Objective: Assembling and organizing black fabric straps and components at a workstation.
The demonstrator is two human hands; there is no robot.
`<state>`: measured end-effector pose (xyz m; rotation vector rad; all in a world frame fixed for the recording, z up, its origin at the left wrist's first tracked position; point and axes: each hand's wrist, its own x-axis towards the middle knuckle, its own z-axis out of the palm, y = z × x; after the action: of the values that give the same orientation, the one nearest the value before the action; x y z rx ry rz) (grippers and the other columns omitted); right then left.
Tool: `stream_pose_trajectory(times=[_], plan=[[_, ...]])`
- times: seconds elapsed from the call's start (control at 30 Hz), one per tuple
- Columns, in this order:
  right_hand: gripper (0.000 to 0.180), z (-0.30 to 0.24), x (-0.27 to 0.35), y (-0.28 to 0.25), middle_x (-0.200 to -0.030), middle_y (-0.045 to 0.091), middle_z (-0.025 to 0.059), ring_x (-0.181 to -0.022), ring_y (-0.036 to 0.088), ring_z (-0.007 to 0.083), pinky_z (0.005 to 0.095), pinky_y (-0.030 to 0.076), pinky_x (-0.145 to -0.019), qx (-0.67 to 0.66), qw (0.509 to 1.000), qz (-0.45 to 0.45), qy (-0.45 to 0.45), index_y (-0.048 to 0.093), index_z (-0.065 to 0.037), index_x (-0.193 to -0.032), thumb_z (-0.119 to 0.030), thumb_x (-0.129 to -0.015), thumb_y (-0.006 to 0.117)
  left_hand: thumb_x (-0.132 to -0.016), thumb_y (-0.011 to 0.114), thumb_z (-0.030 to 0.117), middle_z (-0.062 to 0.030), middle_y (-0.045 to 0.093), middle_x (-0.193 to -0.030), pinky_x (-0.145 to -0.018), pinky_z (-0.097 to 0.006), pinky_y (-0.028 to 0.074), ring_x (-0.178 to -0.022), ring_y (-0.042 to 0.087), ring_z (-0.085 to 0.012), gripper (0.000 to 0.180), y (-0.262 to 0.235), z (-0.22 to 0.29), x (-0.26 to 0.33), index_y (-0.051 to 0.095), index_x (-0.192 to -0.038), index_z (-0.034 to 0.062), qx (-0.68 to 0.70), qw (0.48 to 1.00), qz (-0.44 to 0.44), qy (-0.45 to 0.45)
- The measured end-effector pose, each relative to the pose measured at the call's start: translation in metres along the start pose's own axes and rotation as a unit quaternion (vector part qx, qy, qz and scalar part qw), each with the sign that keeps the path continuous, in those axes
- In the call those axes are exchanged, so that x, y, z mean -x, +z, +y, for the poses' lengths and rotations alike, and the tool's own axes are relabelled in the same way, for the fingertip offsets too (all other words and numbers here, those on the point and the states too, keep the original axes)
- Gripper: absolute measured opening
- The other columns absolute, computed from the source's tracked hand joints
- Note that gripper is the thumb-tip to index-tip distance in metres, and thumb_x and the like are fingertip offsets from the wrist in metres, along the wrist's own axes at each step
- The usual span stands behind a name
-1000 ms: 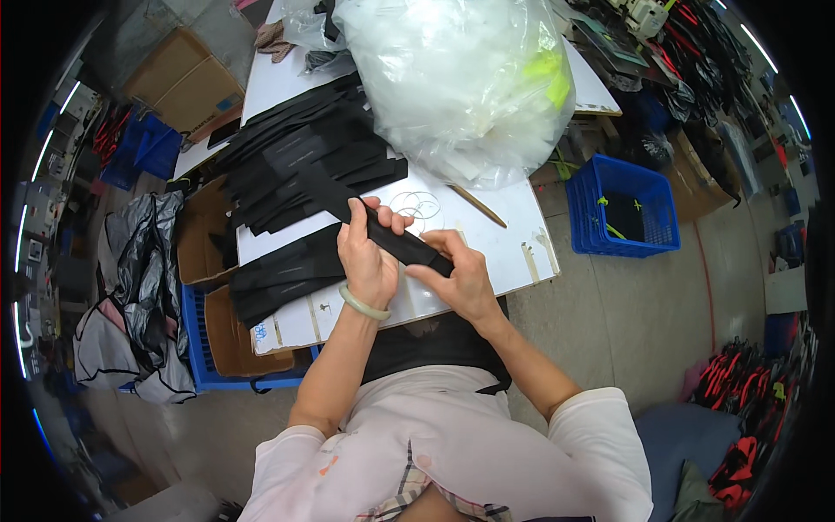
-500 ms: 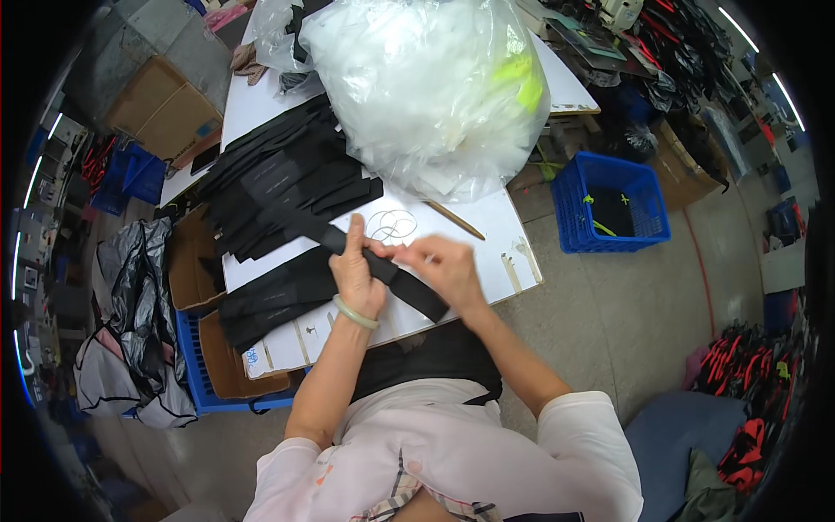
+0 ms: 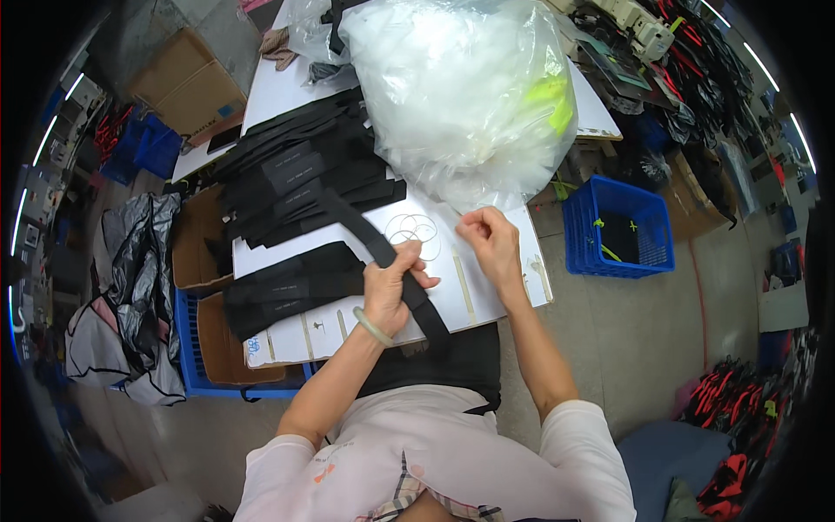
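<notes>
A white table (image 3: 487, 300) is seen from above, and places are given relative to it. At its near edge the left hand (image 3: 390, 291) is wrapped around a long black strap (image 3: 383, 252), fingers curled over it, a pale bangle (image 3: 372, 327) on the wrist. The strap is stretched from stacks of black straps (image 3: 296, 178) on the table's left half, across the fist, and down over the near edge toward the lap. Just right of the fist, on the bare tabletop, a small cluster of thin clear rings (image 3: 414, 230) is laid, perhaps elastic bands. The right hand (image 3: 489, 242) is held just right of the rings, fingers drawn loosely together with the tips close; whether anything is pinched between them cannot be told. A big bag of clear plastic (image 3: 461, 87), stuffed full, is set on the table's far half. A blue crate (image 3: 619, 228) is placed on the floor right of the table, and cardboard boxes (image 3: 204, 261) left of it. The step in hand is judged to be one strap singled out and gripped, with a ring being fetched. The next move would call for a single ring to be picked cleanly from the cluster while the strap is kept taut.
</notes>
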<state>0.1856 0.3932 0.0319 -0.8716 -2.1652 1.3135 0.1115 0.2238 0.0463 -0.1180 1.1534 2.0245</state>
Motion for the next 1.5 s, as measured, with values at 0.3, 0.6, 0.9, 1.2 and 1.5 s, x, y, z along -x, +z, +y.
stream_pose_trajectory(times=[0.3, 0.6, 0.9, 1.2, 1.5], plan=[[0.014, -0.065, 0.058, -0.013, -0.085, 0.068, 0.0120, -0.083, 0.068, 0.0226, 0.0303, 0.052, -0.073, -0.222, 0.959, -0.169, -0.061, 0.068, 0.001, -0.090, 0.001, -0.076, 0.071, -0.087, 0.068, 0.014, -0.0102, 0.063, -0.076, -0.056, -0.029, 0.052, -0.054, 0.054, -0.0131, 0.037, 0.018, 0.008, 0.029, 0.057, -0.114, -0.0094, -0.065, 0.990, -0.089, 0.087], [0.007, -0.068, 0.063, -0.008, -0.082, 0.065, 0.0075, -0.069, 0.065, 0.0143, 0.0271, 0.051, -0.060, -0.292, 0.929, -0.202, -0.109, 0.071, 0.000, -0.080, -0.004, -0.078, 0.076, -0.082, 0.069, 0.009, -0.0062, 0.059, -0.075, -0.049, -0.024, 0.048, -0.051, 0.053, -0.0110, 0.020, 0.006, 0.025, 0.045, 0.064, -0.094, -0.0065, -0.070, 0.980, -0.129, 0.135], [0.014, -0.076, 0.078, 0.009, -0.080, 0.062, 0.0046, -0.070, 0.058, 0.0066, 0.0203, 0.046, -0.059, -0.424, 0.884, -0.199, 0.018, 0.064, 0.001, -0.086, 0.001, -0.078, 0.075, -0.079, 0.068, -0.001, -0.0055, 0.058, -0.078, -0.044, -0.020, 0.039, -0.056, 0.053, -0.0085, 0.007, 0.004, 0.038, 0.050, 0.066, -0.085, -0.0018, -0.128, 0.959, -0.119, 0.223], [0.007, -0.082, 0.074, 0.032, -0.084, 0.060, 0.0054, -0.074, 0.064, 0.0120, 0.0221, 0.049, -0.066, -0.273, 0.944, -0.112, -0.146, 0.064, 0.003, -0.090, 0.002, -0.085, 0.068, -0.088, 0.071, 0.024, -0.0051, 0.054, -0.066, -0.047, -0.023, 0.040, -0.050, 0.048, -0.0099, 0.028, 0.013, 0.044, 0.046, 0.054, -0.078, 0.0041, 0.026, 0.980, -0.017, 0.199], [0.015, -0.097, 0.076, -0.005, -0.063, 0.056, 0.0044, -0.053, 0.051, 0.0108, 0.0250, 0.038, -0.048, -0.091, 0.951, -0.188, -0.228, 0.064, 0.001, -0.074, -0.005, -0.073, 0.077, -0.081, 0.071, 0.055, -0.0024, 0.050, -0.065, -0.049, -0.027, 0.045, -0.045, 0.042, -0.0098, 0.047, -0.003, 0.071, 0.029, 0.050, -0.074, 0.0132, 0.191, 0.982, -0.012, 0.012]])
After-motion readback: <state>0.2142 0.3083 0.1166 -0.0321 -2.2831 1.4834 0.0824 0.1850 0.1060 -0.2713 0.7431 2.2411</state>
